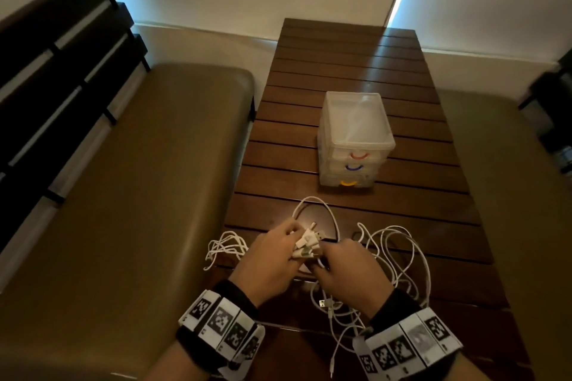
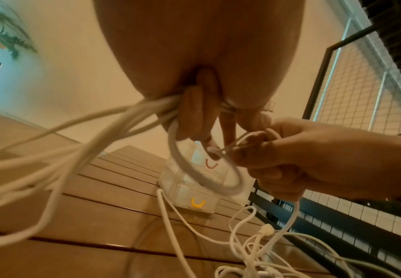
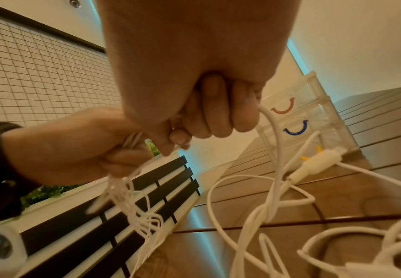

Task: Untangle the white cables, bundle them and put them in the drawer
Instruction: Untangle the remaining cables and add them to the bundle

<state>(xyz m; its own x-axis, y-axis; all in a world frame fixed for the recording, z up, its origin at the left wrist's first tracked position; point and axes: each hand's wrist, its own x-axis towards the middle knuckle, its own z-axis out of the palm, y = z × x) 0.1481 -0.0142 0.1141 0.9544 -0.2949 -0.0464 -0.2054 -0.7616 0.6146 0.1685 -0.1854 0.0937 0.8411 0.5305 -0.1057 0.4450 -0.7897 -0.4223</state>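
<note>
Item: white cables (image 1: 399, 260), several, tangled. Location: near end of a dark slatted wooden table (image 1: 349, 52), loose loops spilling to either side of both hands and over the near edge; one loop arcs out toward the drawer unit.

Left hand (image 1: 272, 257): grip clenched round a gathered bunch of cable ends, the plugs (image 1: 309, 241) fanning out past the knuckles. In the left wrist view, strands trail from the curled fingers (image 2: 194, 112) down toward the table.

Right hand (image 1: 349, 272): grip closed on the cables just beside the left hand, the two hands touching or nearly so. In the right wrist view the fingers (image 3: 218, 112) are curled, with one strand leaving the fist on the drawer-unit side.

Drawer unit (image 1: 353, 139): small, translucent plastic, three stacked drawers, all closed. Handles from top to bottom: red (image 1: 357, 155), blue (image 1: 353, 168), yellow (image 1: 348, 183). Stands upright mid-table, beyond the hands and apart from the cables.

Surroundings: tan cushioned bench (image 1: 139, 179) left of the table, with a dark slatted backrest (image 1: 55, 77).
</note>
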